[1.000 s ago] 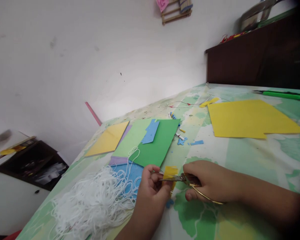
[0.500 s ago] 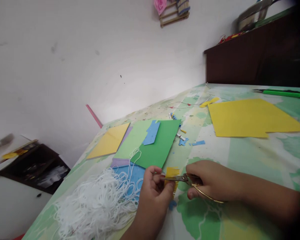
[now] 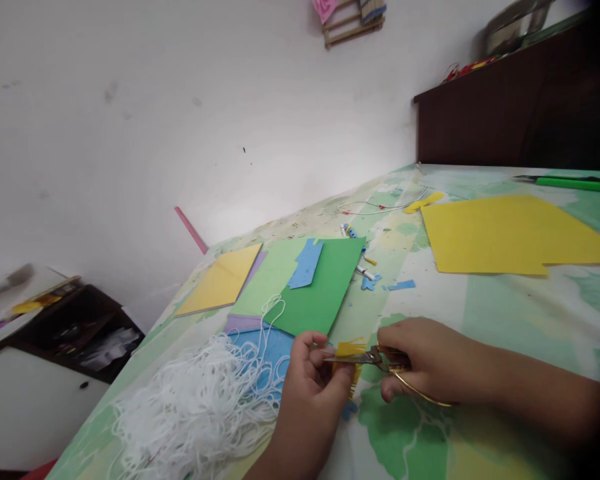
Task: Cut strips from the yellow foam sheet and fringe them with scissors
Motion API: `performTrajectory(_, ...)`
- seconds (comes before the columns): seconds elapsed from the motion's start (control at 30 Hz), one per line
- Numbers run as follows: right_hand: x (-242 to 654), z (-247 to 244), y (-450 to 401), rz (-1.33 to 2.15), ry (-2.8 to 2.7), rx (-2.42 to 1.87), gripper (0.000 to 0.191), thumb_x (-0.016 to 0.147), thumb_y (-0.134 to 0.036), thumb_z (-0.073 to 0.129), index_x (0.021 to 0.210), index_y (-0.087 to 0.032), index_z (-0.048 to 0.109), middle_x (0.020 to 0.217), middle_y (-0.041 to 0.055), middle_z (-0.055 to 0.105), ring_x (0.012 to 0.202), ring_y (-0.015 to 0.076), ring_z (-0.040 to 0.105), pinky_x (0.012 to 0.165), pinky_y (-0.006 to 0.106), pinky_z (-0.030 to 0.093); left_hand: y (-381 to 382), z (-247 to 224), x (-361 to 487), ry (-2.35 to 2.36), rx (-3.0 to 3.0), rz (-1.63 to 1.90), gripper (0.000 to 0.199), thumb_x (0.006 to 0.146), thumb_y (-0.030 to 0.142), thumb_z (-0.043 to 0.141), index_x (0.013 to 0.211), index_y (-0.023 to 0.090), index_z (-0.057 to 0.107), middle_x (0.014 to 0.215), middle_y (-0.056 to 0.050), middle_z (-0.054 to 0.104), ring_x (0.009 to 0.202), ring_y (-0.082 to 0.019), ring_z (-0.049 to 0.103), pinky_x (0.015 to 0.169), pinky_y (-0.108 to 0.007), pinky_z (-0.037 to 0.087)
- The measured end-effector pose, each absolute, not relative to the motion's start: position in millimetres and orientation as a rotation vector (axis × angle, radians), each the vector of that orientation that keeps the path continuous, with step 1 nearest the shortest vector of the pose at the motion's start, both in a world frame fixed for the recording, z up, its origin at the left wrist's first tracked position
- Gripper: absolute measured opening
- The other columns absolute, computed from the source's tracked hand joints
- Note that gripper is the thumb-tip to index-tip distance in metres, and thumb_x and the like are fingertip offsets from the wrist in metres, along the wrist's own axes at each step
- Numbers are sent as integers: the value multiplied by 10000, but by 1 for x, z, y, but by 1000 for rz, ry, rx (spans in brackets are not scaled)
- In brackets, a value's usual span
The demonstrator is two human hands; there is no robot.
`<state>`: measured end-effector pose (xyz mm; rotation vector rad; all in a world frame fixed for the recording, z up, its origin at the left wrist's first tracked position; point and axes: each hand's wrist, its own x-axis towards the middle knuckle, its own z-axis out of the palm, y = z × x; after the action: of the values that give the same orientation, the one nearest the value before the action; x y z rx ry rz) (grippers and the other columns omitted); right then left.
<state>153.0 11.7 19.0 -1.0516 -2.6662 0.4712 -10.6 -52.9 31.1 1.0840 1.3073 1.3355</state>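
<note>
My left hand (image 3: 316, 387) pinches a small piece of yellow paper (image 3: 349, 349) whose edges are cut into a fringe. My right hand (image 3: 423, 357) is closed round the gold handles of a pair of scissors (image 3: 377, 359). The blades lie across the yellow piece, close to my left fingertips. A tangled heap of white string (image 3: 190, 407) is to the left of my left hand. Just beyond the fingers are a dark green sheet (image 3: 337, 287), a light green sheet (image 3: 263, 280) and a blue sheet (image 3: 267, 373), with a blue scrap (image 3: 307, 263) on the green ones.
A large yellow sheet (image 3: 515, 233) lies at the right, below a green pen-like tool (image 3: 575, 184). Blue scraps (image 3: 403, 285) and a white string loop (image 3: 365, 203) lie farther back. An orange-yellow sheet (image 3: 223, 277) is at the left. The wall (image 3: 130, 133) bounds the table's far side.
The view has shifted slightly, so most things sit a little farther right. Both hands keep their holds on the yellow paper and the scissors, whose blades look closer together now.
</note>
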Motion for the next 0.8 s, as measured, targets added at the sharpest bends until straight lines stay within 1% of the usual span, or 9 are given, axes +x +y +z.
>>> performTrajectory(0.13,153,16,12,447,-2648,-1073,436,581,-631,460,627,-199,491,568,9,520,500,142,419,419,217,188,-52,32,-12,1287,1077,1303,276,657,121,544,825,208,343,595,63,545,545,-81,493,512,-207,372)
performTrajectory(0.33,154,20,10,505,-2620,-1127,400,590,-597,479,626,-199,467,588,2,503,500,133,406,418,216,198,-47,32,-14,1295,1075,1286,186,650,143,557,768,181,418,660,10,597,582,-91,523,542,-208,381)
performTrajectory(0.47,154,22,10,597,-2571,-1209,371,592,-564,496,619,-198,446,580,-8,491,489,123,395,421,218,207,-41,28,-17,1337,997,1329,235,613,188,594,794,167,446,592,15,592,523,-98,530,517,-217,392)
performTrajectory(0.57,155,22,14,675,-2482,-1264,349,619,-540,483,620,-193,446,575,-7,484,490,120,391,424,225,221,-37,28,-18,1418,931,1332,238,603,213,597,800,156,475,550,17,586,469,-96,523,454,-202,372)
performTrajectory(0.67,157,22,22,830,-2313,-1222,344,659,-526,451,624,-184,433,574,-6,469,507,123,404,442,237,263,-35,28,-18,1505,910,1285,159,612,222,581,740,141,532,515,8,581,433,-90,509,404,-183,335)
performTrajectory(0.73,157,23,26,1017,-2153,-1136,334,670,-516,450,656,-183,426,587,-6,467,527,130,427,455,245,302,-36,27,-18,1508,895,1280,130,617,224,572,716,142,555,506,8,576,427,-93,505,412,-193,348)
performTrajectory(0.8,157,25,26,1234,-1957,-1043,310,665,-482,487,729,-184,432,656,6,496,588,144,472,494,255,352,-37,25,-17,1489,907,1266,126,626,240,567,715,150,569,518,12,572,432,-96,502,435,-208,369)
